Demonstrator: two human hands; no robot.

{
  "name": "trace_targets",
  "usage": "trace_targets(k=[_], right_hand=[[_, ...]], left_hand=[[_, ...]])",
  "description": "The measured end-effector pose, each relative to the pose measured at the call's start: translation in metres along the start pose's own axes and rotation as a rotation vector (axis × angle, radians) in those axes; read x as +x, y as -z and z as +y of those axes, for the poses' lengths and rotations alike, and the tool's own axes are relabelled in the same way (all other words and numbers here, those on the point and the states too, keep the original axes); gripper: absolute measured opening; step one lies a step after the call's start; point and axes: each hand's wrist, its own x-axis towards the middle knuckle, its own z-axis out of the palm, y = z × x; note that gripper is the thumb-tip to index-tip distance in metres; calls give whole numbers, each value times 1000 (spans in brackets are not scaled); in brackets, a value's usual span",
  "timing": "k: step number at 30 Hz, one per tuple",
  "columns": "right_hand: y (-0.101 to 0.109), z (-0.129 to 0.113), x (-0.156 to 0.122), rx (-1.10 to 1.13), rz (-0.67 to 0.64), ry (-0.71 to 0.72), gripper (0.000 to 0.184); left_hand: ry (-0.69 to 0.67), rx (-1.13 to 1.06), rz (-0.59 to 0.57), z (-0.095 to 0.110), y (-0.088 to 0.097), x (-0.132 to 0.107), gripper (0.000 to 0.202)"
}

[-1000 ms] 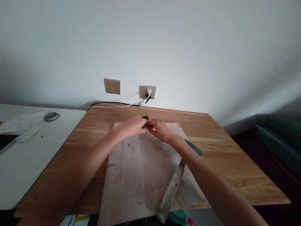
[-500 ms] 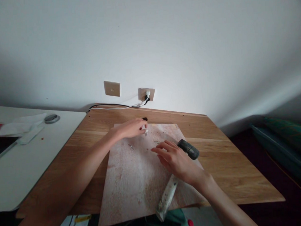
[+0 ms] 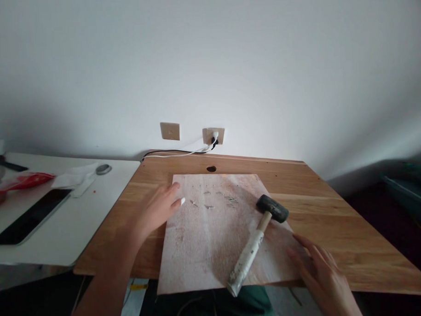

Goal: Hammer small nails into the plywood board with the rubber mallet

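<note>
The rubber mallet [image 3: 254, 244] lies on the plywood board [image 3: 200, 255], handle toward 7 o'clock and head toward 1, at 10 o'clock from the nearer right hand [image 3: 320, 276], which is spread open and empty, while the left hand [image 3: 155, 210], flat and seemingly empty, rests on the board's 9 o'clock edge by loose nails [image 3: 210, 200].

head camera, looking down, near desk [image 3: 338, 245]

Count: mallet [image 3: 258, 241], 1. Thin board [image 3: 207, 250], 1. Small nails [image 3: 208, 206] loose on it, roughly six; too small for an exact tally. Hands, 2: left hand [image 3: 157, 208], right hand [image 3: 321, 274]. Tables, 2: wooden table [image 3: 337, 236], white table [image 3: 61, 227]. Wall fittings, 2: blank plate [image 3: 170, 131], socket [image 3: 213, 135]. Dark tablet [image 3: 33, 215], 1.
</note>
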Motion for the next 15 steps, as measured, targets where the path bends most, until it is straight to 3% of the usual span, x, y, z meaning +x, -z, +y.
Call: trace_targets(k=[5, 8, 11, 15], right_hand=[[1, 13, -1, 65, -64, -214, 53], [3, 21, 1, 58, -104, -160, 53], [5, 26, 0, 43, -109, -34, 49], [5, 14, -3, 79, -101, 18, 46]], left_hand=[[94, -198, 175, -3, -54, -54, 35], [122, -336, 269, -3, -75, -64, 35], [159, -417, 280, -1, -80, -67, 34], [240, -444, 266, -3, -74, -68, 36]])
